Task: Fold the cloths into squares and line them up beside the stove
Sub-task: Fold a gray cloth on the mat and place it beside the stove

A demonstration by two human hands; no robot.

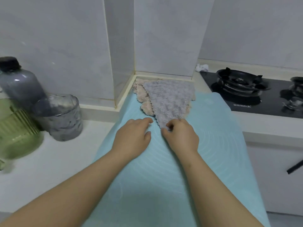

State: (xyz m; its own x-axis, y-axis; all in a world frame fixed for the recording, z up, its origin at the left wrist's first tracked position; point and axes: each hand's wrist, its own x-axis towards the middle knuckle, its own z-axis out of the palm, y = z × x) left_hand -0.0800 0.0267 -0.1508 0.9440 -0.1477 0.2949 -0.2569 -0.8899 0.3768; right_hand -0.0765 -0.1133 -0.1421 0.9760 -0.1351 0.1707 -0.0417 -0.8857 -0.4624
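A fluffy grey cloth [170,99] lies spread on top of a pink cloth [142,97] at the far end of a light blue mat [213,145], against the wall. My right hand [180,136] pinches the grey cloth's near corner between thumb and fingers. My left hand [132,138] rests flat on the mat just left of that corner, fingers relaxed, holding nothing. The black gas stove [242,94] sits to the right of the cloths.
At the left stand a grey bottle [18,82] with a black cap, a ribbed glass cup [62,117] and a green container [14,130]. A crumpled white scrap [202,67] lies behind the stove. A black handle [295,166] pokes in at the right edge.
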